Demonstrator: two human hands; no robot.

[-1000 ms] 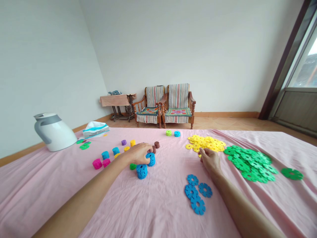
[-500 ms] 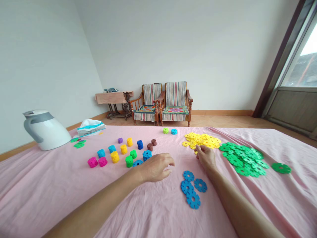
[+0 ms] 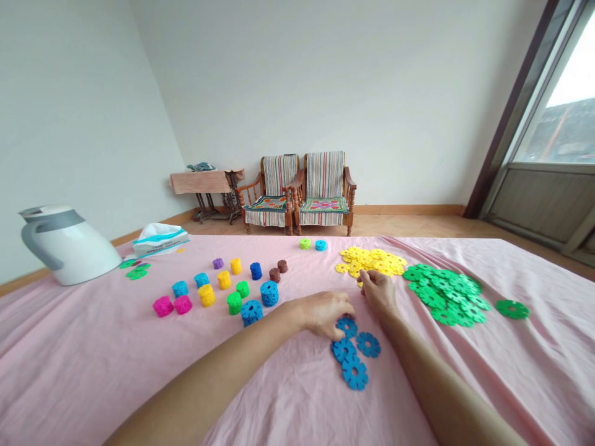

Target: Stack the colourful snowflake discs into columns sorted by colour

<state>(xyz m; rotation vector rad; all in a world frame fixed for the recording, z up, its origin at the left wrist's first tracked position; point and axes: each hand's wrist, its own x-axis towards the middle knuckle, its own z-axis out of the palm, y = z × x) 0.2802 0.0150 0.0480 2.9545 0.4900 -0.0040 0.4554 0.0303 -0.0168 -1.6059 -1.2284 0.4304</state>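
My left hand [image 3: 326,312] reaches across the pink tablecloth [image 3: 288,396] and its curled fingers touch the nearest of several flat blue snowflake discs [image 3: 354,354]. My right hand [image 3: 377,291] rests just behind those discs, at the near edge of a pile of yellow discs [image 3: 372,261], with fingers pinched on a yellow disc that barely shows. Two stacks of blue discs [image 3: 260,302] stand to the left of my left hand.
Small stacks in pink, blue, yellow, green, purple and brown [image 3: 218,286] stand at the left. A heap of green discs [image 3: 444,291] lies right, one green disc [image 3: 512,308] apart. A white kettle [image 3: 65,244] and tissue pack [image 3: 159,240] sit far left. Two chairs [image 3: 297,193] stand behind.
My left hand left the blue stacks and moved right to the flat blue discs. My right hand stayed at the yellow pile. The view has swung slightly right.
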